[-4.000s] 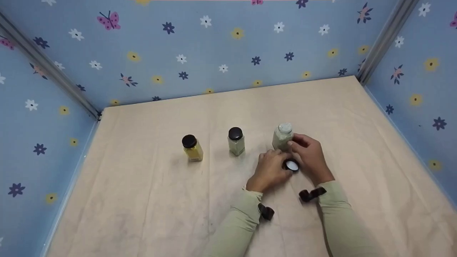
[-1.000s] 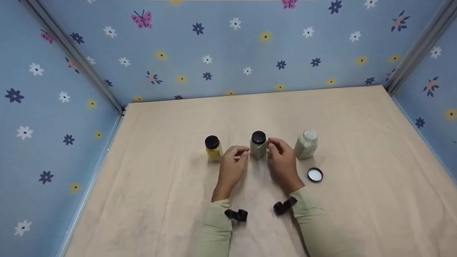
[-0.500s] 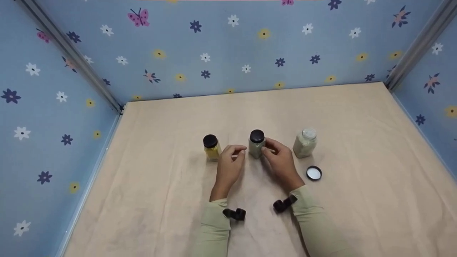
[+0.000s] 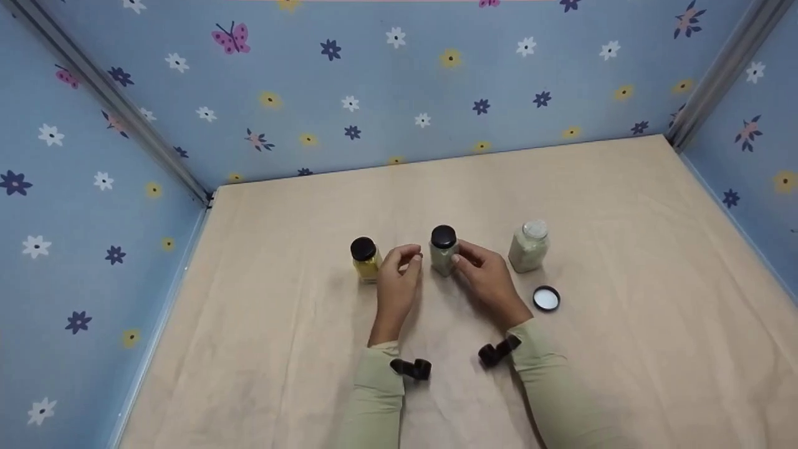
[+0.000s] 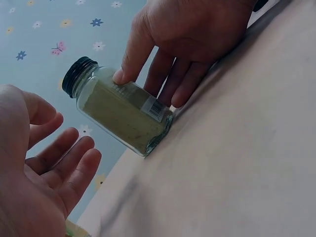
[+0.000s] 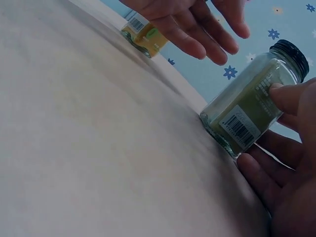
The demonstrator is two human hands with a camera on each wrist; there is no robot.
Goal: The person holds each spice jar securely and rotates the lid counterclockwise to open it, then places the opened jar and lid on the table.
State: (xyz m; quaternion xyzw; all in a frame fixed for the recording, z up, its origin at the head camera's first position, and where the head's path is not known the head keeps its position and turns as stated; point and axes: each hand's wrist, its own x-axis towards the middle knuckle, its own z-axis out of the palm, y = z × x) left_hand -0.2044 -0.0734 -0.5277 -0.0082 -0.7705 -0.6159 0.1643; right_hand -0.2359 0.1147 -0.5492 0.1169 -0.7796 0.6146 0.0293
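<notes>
A glass jar of greenish powder (image 4: pixel 442 259) with a black screw cap (image 4: pixel 444 236) stands upright in the middle of the table. My right hand (image 4: pixel 492 280) holds it from the right, thumb on the labelled side and fingers behind, as the right wrist view shows. To the jar's left, my left hand (image 4: pixel 397 284) is loosely curled and apart from it, holding nothing. In the left wrist view, the capped jar (image 5: pixel 123 111) has its barcode label facing my right hand (image 5: pixel 192 32).
An uncapped jar of pale green contents (image 4: pixel 528 251) stands at the right, with a black lid (image 4: pixel 547 299) lying white inside up in front of it. A yellow jar with a black cap (image 4: pixel 366 265) stands beside my left hand. Flower-patterned walls (image 4: pixel 280 75) enclose the table.
Earlier both hands were at the right jar and its lid; the lid now lies on the table. Both hands moved left to the middle jar, and the right hand has taken hold of it.
</notes>
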